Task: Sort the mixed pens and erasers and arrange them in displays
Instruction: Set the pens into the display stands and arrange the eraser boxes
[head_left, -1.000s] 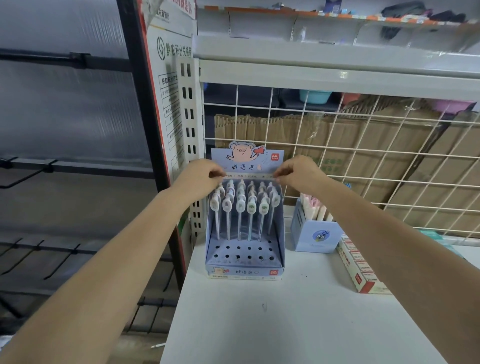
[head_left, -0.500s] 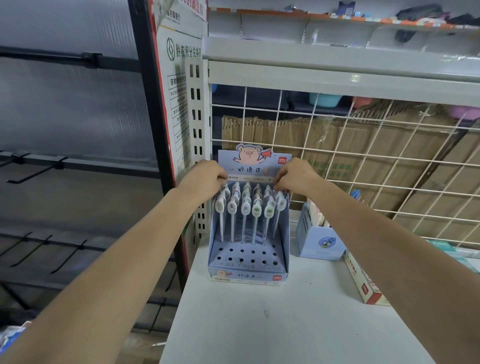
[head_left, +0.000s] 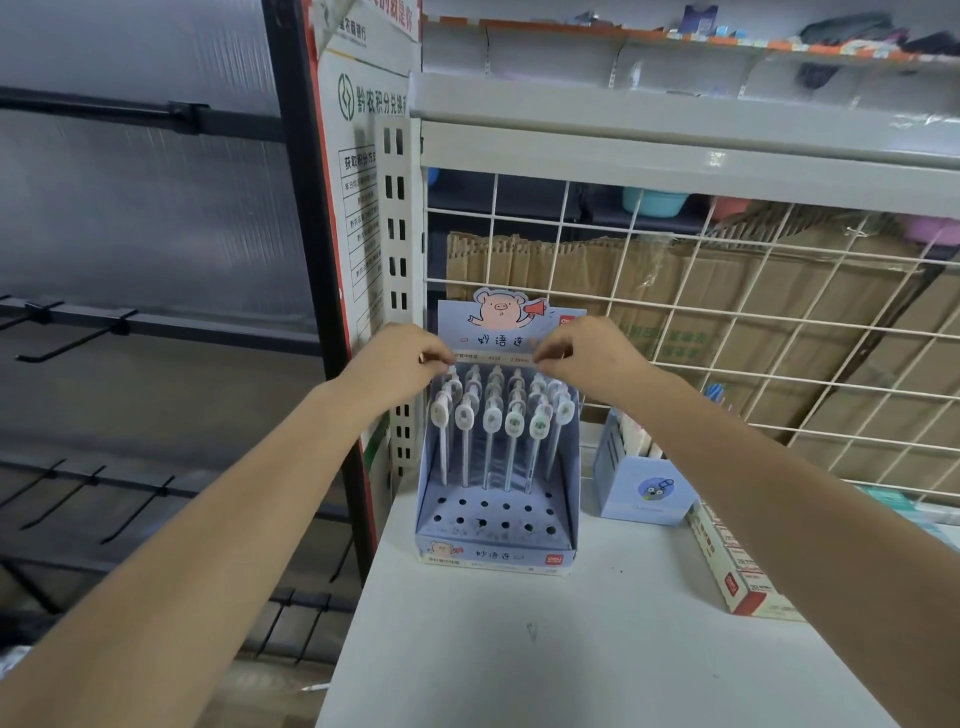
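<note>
Left hand and right hand are each pinching, fingers curled tight against thumb, one end of the header card where it is folding up from the back wall of the pen display. One hand per end, level with each other. I am reading this as squaring the card so the pig picture is standing upright and facing the aisle. Taking both ends at once is likely stopping the thin board from twisting.

Just below the knuckles the pens are standing upright in the far rows of the display's stepped floor, oval caps crowding together. The near rows of holes are showing empty, so the filling looks partly done, far rows first. That order is leaving the tall pens out of the way of a reaching hand.

The display is sitting at the far left corner of the white shelf, close against the slotted upright and the wire grid, probably to give the card some backing. Just beside it on the right, a small blue box is holding pale sticks; pens or erasers, cannot tell. Further right a red-and-white carton is lying flat along the shelf.
</note>
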